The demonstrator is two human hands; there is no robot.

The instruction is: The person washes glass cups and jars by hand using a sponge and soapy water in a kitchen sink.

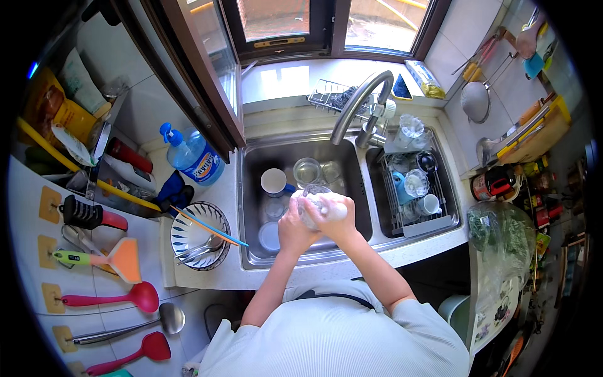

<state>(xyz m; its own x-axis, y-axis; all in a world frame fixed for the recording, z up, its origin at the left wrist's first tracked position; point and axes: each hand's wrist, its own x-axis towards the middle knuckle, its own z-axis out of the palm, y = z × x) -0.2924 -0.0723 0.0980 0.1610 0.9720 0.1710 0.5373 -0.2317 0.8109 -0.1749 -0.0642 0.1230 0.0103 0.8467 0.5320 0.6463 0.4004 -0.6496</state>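
Observation:
Over the left basin of a steel sink (254,160), my left hand (296,231) and my right hand (340,219) close together around a clear glass (316,190). White suds (335,211) coat the fingers of my right hand; whether a sponge is among them cannot be told. Below, in the basin, stand a white mug with a blue outside (273,182), a drinking glass (307,171) and another clear glass (331,172). A further glass (274,208) and a round whitish cup or lid (269,235) lie near the left wall, partly beside my left hand.
Right of my hands, a drying rack (421,225) holds glasses and a white cup (429,204). A curved faucet (360,101) overhangs the divider. Stacked bowls (188,219) with chopsticks (207,224) and spoons, plus a blue detergent bottle (195,158), stand left. A phone (402,88) leans behind.

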